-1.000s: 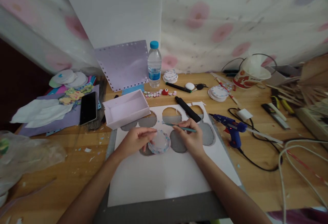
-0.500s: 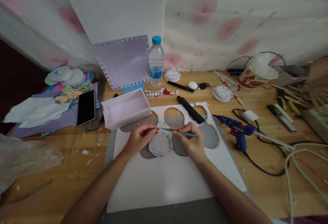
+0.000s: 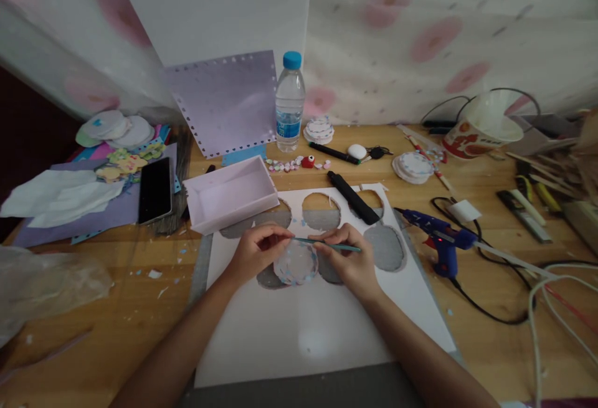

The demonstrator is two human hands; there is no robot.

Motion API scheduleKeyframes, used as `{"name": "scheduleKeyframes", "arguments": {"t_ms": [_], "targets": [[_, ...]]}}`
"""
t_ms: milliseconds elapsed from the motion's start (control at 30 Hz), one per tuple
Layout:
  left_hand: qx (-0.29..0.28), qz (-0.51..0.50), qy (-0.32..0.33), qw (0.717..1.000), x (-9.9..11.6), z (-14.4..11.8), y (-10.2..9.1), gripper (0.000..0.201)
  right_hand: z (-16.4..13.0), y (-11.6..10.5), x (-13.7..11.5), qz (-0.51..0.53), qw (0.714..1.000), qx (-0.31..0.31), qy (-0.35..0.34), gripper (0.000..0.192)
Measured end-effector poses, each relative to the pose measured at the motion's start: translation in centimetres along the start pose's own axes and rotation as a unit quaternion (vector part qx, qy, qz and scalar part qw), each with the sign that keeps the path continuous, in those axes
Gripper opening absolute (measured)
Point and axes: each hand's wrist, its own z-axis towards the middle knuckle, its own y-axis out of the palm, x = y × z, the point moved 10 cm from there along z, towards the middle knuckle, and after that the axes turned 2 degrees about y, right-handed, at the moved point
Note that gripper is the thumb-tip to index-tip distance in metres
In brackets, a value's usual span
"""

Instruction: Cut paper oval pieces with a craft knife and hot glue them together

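Round paper disc worked with a thin tool

The speckled-edged white disc [image 3: 295,263] lies flat on the holed white sheet [image 3: 299,327]; left hand [image 3: 256,251] pinches its rim, right hand [image 3: 348,258], fingers curled, grips a slim teal stick [image 3: 327,244] pointing left.

White disc [image 3: 295,263] edged in blue and pink dots, teal stick [image 3: 327,244], blue glue gun [image 3: 436,233] at three o'clock, lilac tray [image 3: 231,193], blue-capped bottle [image 3: 289,103] at twelve.
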Motion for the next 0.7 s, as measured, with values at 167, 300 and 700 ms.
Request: {"name": "scheduleKeyframes", "arguments": {"t_ms": [167,300,700], "targets": [[0.013,0.001,-0.001,1.000,-0.01,0.03,-0.19,0.015,0.06,-0.20,-0.03,0.005,1.000,0.003,0.002,0.027],[0.010,-0.003,-0.003,1.000,-0.03,0.05,-0.11,0.016,0.08,-0.37,-0.12,0.012,1.000,0.008,-0.003,0.027],[0.003,0.014,0.001,1.000,0.04,0.05,-0.04,0.015,-0.20,-0.03,-0.25,-0.011,1.000,-0.002,-0.010,0.026]]}}
